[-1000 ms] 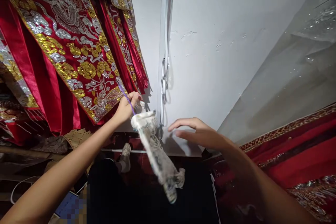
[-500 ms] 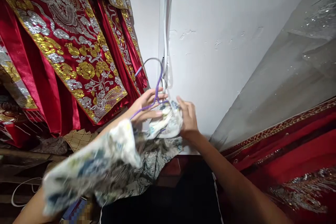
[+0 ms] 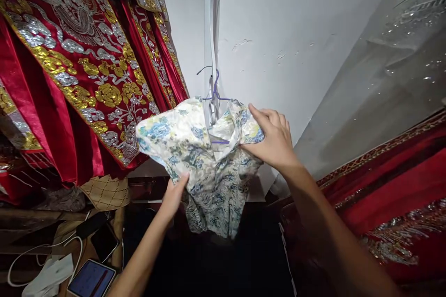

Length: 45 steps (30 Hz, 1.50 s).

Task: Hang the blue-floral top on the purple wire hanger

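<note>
A small white garment (image 3: 205, 162) with blue and yellow flowers hangs on a purple hanger (image 3: 216, 95), hooked on a white strap (image 3: 212, 46) that runs down the wall. My right hand (image 3: 273, 141) pinches the garment's right shoulder near the collar. My left hand (image 3: 174, 195) grips the fabric low on its left side, fingers partly hidden behind the cloth.
Red robes (image 3: 80, 65) with gold and silver embroidery hang at the left. More red embroidered cloth (image 3: 393, 199) under clear plastic (image 3: 383, 88) lies at the right. Below left are a woven basket (image 3: 106, 191), a phone (image 3: 103, 240), a tablet (image 3: 91, 279) and a white cable (image 3: 42, 247).
The garment went from dangling bunched in my left hand to hanging spread on the hanger at the wall strap. My left hand dropped to its lower edge, my right moved to its shoulder.
</note>
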Motion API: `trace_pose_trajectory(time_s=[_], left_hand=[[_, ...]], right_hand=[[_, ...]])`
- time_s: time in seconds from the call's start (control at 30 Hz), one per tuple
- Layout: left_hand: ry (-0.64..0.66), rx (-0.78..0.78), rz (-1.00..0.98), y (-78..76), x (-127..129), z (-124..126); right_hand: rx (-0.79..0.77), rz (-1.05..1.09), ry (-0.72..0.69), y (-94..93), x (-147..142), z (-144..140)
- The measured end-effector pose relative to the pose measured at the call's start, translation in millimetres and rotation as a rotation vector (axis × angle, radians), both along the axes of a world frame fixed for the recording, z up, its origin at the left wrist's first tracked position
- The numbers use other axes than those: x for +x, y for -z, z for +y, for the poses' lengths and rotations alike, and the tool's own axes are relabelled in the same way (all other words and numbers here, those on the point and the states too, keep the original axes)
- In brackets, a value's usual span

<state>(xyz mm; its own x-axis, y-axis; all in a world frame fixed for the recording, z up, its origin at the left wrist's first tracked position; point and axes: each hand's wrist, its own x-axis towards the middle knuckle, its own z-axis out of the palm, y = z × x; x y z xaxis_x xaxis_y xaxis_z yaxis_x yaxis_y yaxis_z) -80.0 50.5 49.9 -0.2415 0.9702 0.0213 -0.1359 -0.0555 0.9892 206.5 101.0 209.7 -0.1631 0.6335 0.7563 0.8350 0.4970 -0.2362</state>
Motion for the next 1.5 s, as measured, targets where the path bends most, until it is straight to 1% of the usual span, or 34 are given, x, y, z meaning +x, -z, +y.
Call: trace_pose_trajectory(time_s=[0.07, 0.13, 0.2, 0.23, 0.27, 0.33, 0.37, 0.4, 0.43, 0.47, 0.53, 0.67, 0.77, 0.87, 1.0, 1.13, 1.3, 1.33, 1.37, 1.4, 1.43, 1.47, 1.5], left_hand=[[0.002, 0.006, -0.073, 2.5, 11.9, -13.6], [0.026, -0.037, -0.15, 1.6, 22.8, -29.3], [0.022, -0.094, -0.196, 0.1, 32.0, -44.3], [0.013, -0.102, -0.208, -0.3, 35.8, -50.7], [0.001, -0.099, -0.217, -0.5, 39.0, -56.3], [-0.007, -0.082, -0.22, -0.2, 43.5, -64.5], [0.001, -0.084, -0.211, -0.1, 44.7, -67.2], [0.013, -0.09, -0.195, -0.1, 45.4, -69.3], [0.021, -0.094, -0.177, -0.4, 45.6, -70.8], [0.023, -0.096, -0.161, -1.1, 45.4, -72.0], [0.032, -0.098, -0.148, -3.8, 44.8, -73.9], [0.082, -0.122, -0.121, -11.5, 46.6, -76.8], [0.067, -0.115, -0.117, -16.3, 51.8, -78.6], [0.059, -0.114, -0.142, -19.5, 56.7, -80.4], [0.068, -0.132, -0.147, -20.5, 57.5, -82.2], [0.044, -0.124, -0.156, -16.6, 52.9, -81.5], [0.049, -0.124, -0.189, -13.4, 48.4, -75.5], [0.017, -0.116, -0.169, -13.3, 48.4, -74.0], [-0.053, -0.093, -0.13, -13.1, 48.8, -72.4], [-0.159, -0.051, -0.07, -12.9, 49.5, -71.0], [-0.297, 0.015, 0.003, -12.6, 50.5, -69.7], [-0.439, 0.102, 0.084, -12.4, 51.8, -68.6], [-0.553, 0.201, 0.165, -12.5, 53.5, -67.8]], right_hand=[[-0.005, 0.056, -0.137, 7.7, 0.0, -16.9], [-0.029, 0.201, -0.261, 27.0, -2.5, -37.0], [-0.069, 0.432, -0.295, 59.2, -12.2, -57.3], [-0.086, 0.577, -0.27, 78.9, -20.1, -66.5], [-0.15, 0.724, -0.242, 99.7, -29.8, -74.9], [-0.349, 0.973, -0.235, 137.8, -51.7, -87.9], [-0.419, 1.051, -0.228, 152.3, -62.3, -92.3], [-0.495, 1.077, -0.265, 162.5, -71.8, -95.3], [-0.532, 1.093, -0.285, 168.1, -79.4, -96.9], [-0.544, 1.093, -0.3, 169.7, -85.1, -97.5], [-0.51, 1.08, -0.299, 164.4, -90.2, -96.4], [-0.441, 1.044, -0.25, 147.9, -87.3, -95.5], [-0.436, 0.997, -0.251, 142.8, -84.8, -98.4], [-0.446, 0.967, -0.284, 140.8, -84.5, -99.4], [-0.454, 0.983, -0.27, 140.0, -84.5, -97.4], [-0.438, 1.037, -0.217, 143.3, -81.6, -99.4], [-0.35, 1.079, -0.144, 145.0, -73.7, -106.4], [-0.336, 1.074, -0.141, 144.6, -72.8, -107.5], [-0.325, 1.07, -0.14, 144.0, -72.3, -108.5], [-0.315, 1.064, -0.141, 143.3, -72.5, -109.3], [-0.302, 1.054, -0.147, 142.7, -73.2, -109.9], [-0.294, 1.037, -0.161, 142.2, -74.4, -110.4], [-0.294, 1.011, -0.184, 141.9, -76.0, -110.6]])
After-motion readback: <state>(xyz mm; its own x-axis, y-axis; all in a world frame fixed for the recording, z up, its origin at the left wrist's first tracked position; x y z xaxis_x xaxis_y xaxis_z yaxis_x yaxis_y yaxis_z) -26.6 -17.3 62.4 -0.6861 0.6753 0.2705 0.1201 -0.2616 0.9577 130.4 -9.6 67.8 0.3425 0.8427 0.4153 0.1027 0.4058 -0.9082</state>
